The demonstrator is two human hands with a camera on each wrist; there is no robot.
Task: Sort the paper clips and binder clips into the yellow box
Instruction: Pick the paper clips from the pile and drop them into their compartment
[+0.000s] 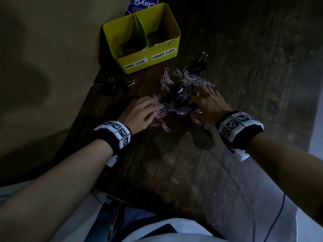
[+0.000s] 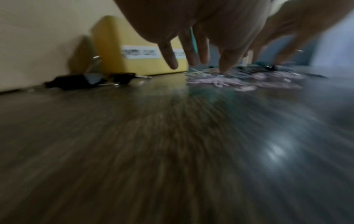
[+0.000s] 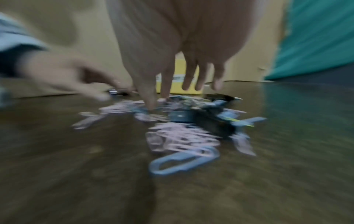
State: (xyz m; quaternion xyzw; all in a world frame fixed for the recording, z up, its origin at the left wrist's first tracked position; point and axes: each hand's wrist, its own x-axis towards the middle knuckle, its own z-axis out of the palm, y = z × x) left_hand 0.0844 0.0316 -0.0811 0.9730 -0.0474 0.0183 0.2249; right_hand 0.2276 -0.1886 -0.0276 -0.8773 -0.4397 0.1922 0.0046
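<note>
The yellow box (image 1: 146,64) (image 2: 118,45) (image 3: 179,66) stands at the back, split into a left compartment labelled PAPER CLIPS and a right one labelled BINDER CLIPS. Pink paper clips (image 1: 190,79) (image 2: 249,82) (image 3: 178,141) lie spread on the dark wooden table, with black binder clips (image 1: 180,91) (image 3: 201,121) mixed in. My left hand (image 1: 155,107) (image 2: 199,62) touches the pile's left side with straight fingers. At the pile's right side, my right hand (image 1: 197,96) (image 3: 168,94) has its fingers spread straight down. Both wrist views are blurred.
More black binder clips lie left of the box by the wall (image 1: 115,88) (image 2: 76,81) and right of the box (image 1: 199,65). A beige wall (image 1: 43,67) borders the table on the left. A purple round label (image 1: 143,3) shows behind the box. A thin cable (image 1: 276,215) hangs near my lap.
</note>
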